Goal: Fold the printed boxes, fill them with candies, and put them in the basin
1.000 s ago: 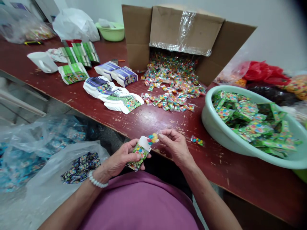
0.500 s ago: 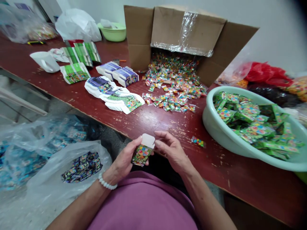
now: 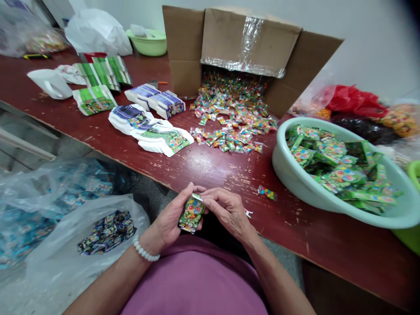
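My left hand [image 3: 168, 222] is wrapped round a small green printed candy box [image 3: 190, 213], held upright in front of my body. Thumb and fingers of my right hand [image 3: 229, 213] pinch the white top flap [image 3: 197, 197] of this box, which is bent over its opening. Whether anything is inside the box cannot be seen. On the table beyond my right hand lies a single clear packet of coloured candies [image 3: 267, 192]. A small white and pink scrap [image 3: 248, 213] shows beside my right wrist.
A pale green basin [image 3: 278, 168] of filled green boxes stands at right. Loose candy packets [image 3: 229, 135] spill from a cardboard carton [image 3: 249, 43]. Fanned flat cartons [image 3: 164, 140], bundled stacks [image 3: 95, 100] and a white mug [image 3: 49, 83] are at left. Plastic bags [image 3: 131, 210] sit below the table edge.
The box's top flap, standing up before, is now folded down over the opening. My right hand has moved left onto it. The view has shifted slightly.
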Demonstrator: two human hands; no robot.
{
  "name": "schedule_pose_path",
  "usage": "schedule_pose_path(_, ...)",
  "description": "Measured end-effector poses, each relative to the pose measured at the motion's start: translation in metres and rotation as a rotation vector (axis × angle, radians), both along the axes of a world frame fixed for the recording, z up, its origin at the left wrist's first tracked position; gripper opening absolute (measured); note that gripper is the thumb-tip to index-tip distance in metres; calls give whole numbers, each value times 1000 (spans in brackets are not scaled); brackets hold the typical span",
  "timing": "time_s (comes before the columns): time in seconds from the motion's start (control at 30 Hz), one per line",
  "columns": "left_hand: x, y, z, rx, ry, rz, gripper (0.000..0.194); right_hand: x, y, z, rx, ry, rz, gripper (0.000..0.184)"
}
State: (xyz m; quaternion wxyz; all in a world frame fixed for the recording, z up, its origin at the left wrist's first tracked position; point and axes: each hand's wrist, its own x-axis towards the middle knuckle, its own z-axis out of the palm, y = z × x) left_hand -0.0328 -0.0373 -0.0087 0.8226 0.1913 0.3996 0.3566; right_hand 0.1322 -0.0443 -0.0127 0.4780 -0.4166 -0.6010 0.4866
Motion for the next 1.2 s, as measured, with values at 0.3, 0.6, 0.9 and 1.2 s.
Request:
schedule_pose_path(0.3, 6, -3, -6, 77, 119, -71, 63, -1, 8, -1, -313, 246, 59, 15)
schedule_pose_path(0.6, 13, 10, 6, -99, 88, 145, 31, -8, -16, -9, 224, -486, -15, 72)
schedule_pose_path(0.9, 4, 48, 6, 498, 515, 35, 55, 56, 1, 37, 624, -890, -526, 82)
schedule_pose_path(1.2, -52, 152, -10, 1055, 2047, -44, 56, 152, 23, 57, 761, -1121, -1129, 86)
